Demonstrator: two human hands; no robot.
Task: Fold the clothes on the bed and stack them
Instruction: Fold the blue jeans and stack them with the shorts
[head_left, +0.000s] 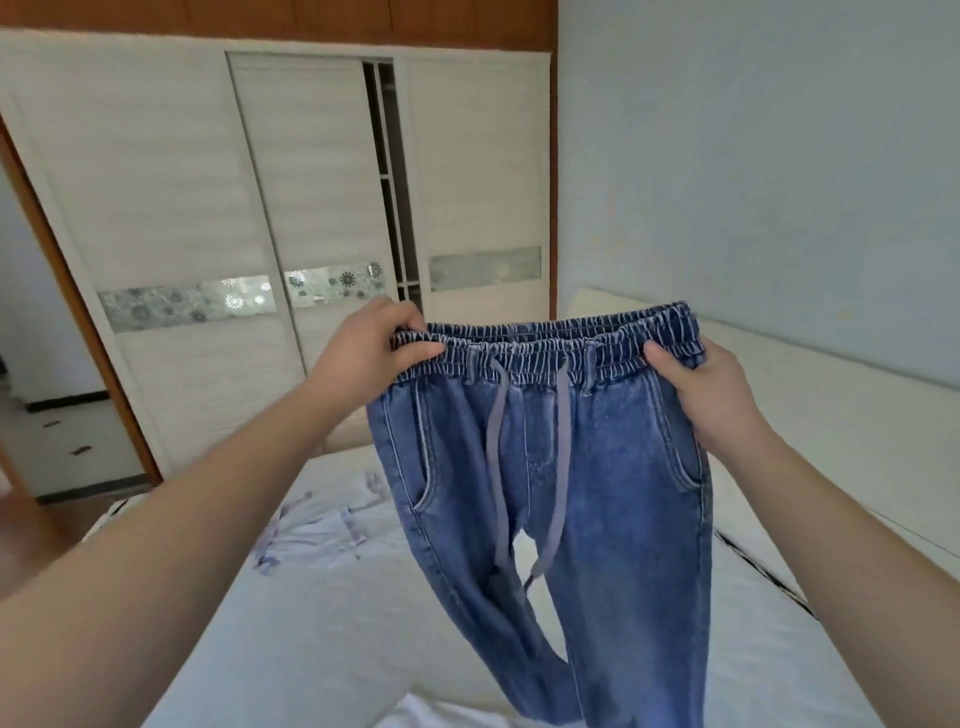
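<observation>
One pair of jeans (561, 467), one white garment (317, 525).

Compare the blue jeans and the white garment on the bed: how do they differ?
The jeans are blue denim; the white garment is pale. The jeans hang in the air, held at the waistband by the left hand and right hand; the white garment lies crumpled on the bed, untouched. Neither is folded yet.

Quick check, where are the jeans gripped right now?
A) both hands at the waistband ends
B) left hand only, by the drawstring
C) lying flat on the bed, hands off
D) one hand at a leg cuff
A: the left hand and right hand each pinch an end of the elastic waistband, and the jeans hang in the air over the bed.
</observation>
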